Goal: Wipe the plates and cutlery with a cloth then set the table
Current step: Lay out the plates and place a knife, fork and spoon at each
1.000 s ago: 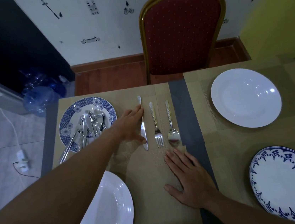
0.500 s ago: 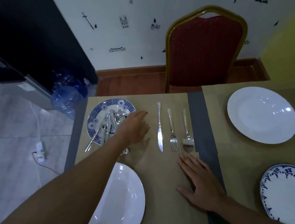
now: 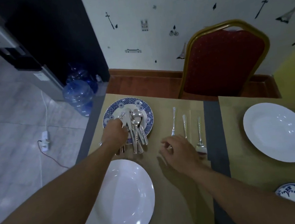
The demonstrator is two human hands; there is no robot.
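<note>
- Loose cutlery [image 3: 136,130] sits heaped on a blue-patterned plate [image 3: 123,102] at the bench's [image 3: 171,192] far left.
- The left hand [image 3: 115,133] reaches into the heap; whether its fingers have closed on a piece cannot be told.
- A knife [image 3: 173,121], fork [image 3: 184,124] and spoon [image 3: 199,133] lie side by side just beyond the right hand [image 3: 179,150], whose fingers are loosely curled and empty.
- One setting looks laid. The near white plate [image 3: 120,202] and right white plate [image 3: 277,133] appear to lack cutlery.

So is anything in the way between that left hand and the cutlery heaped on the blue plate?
Nothing visible. The left hand is right at the cutlery pile on the blue patterned plate, touching the pieces; whether it grips one cannot be told.
</note>
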